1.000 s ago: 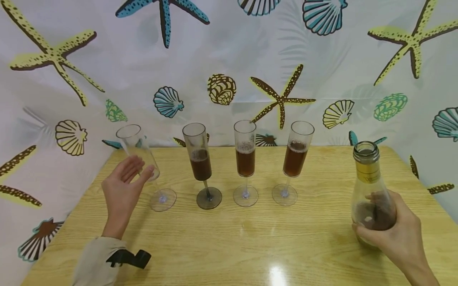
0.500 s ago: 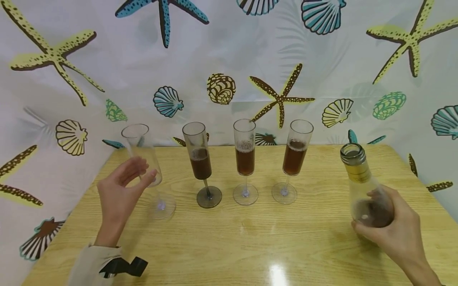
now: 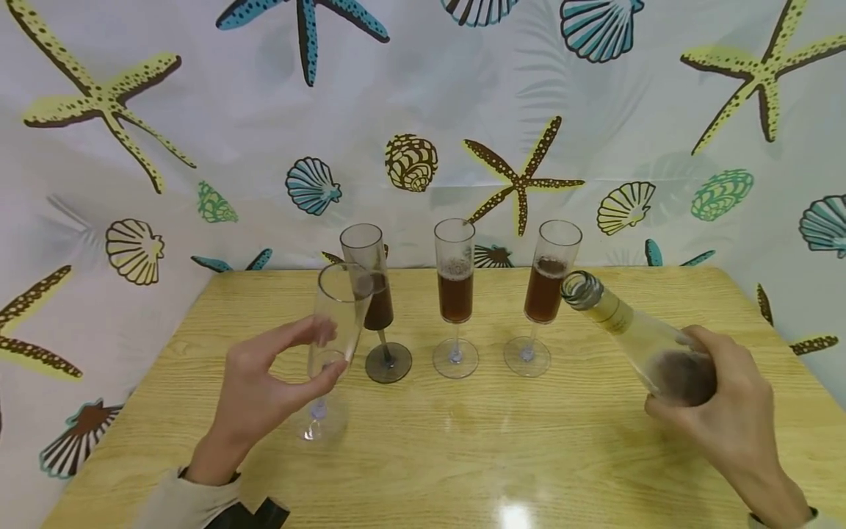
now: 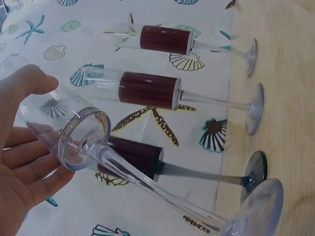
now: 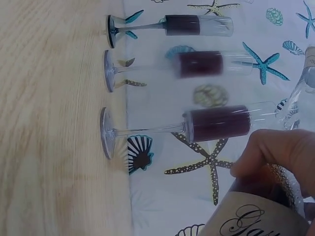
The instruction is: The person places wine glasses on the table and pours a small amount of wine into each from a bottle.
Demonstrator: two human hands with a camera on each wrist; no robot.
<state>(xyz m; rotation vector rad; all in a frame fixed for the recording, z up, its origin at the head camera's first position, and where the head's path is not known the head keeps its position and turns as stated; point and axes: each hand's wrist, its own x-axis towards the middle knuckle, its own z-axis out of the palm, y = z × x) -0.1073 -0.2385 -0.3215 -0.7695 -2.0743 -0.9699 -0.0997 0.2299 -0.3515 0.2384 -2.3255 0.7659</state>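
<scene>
In the head view, my left hand (image 3: 254, 386) grips an empty clear champagne flute (image 3: 335, 338) by its bowl, thumb on one side and fingers on the other. The left wrist view shows its long stem (image 4: 147, 177) and round foot (image 4: 263, 204) slanting away from the palm. My right hand (image 3: 736, 422) holds a clear glass bottle (image 3: 621, 319) around its lower body. The bottle tilts with its open mouth toward the left, and dark liquid lies in its lower part. A label with script (image 5: 251, 221) shows in the right wrist view.
Behind the hands, three flutes with dark red drink stand in a row: a grey-stemmed one (image 3: 381, 319), a middle one (image 3: 456, 294) and a right one (image 3: 546, 290). They stand on a light wooden table (image 3: 449, 455). A cloth with shells and starfish (image 3: 370, 95) hangs behind.
My left hand has brought the empty flute right and nearer, so it now overlaps the grey-stemmed flute. The bottle has gone from nearly upright to tilted, its mouth swinging left.
</scene>
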